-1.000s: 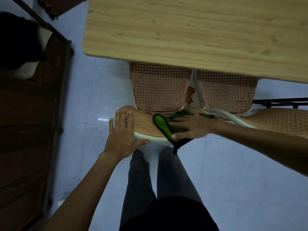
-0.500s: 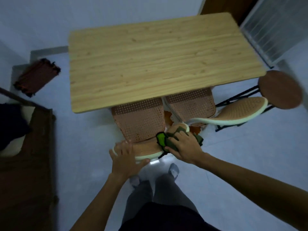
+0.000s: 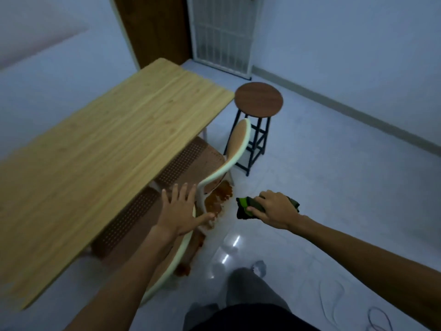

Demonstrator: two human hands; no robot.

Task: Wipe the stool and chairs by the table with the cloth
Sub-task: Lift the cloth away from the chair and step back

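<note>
Cloth (image 3: 248, 206) bunched in right hand (image 3: 274, 209); round wooden stool (image 3: 259, 99).

Table (image 3: 100, 149) cut off at 9 o'clock edge; near chair (image 3: 167, 266) back mostly hidden behind left forearm; cloth (image 3: 248, 206) part-covered by right hand (image 3: 274, 209).

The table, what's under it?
Under the table sit two chair seats, pushed in, their backs sticking out. The tabletop covers the seats' far parts and most table legs.
</note>
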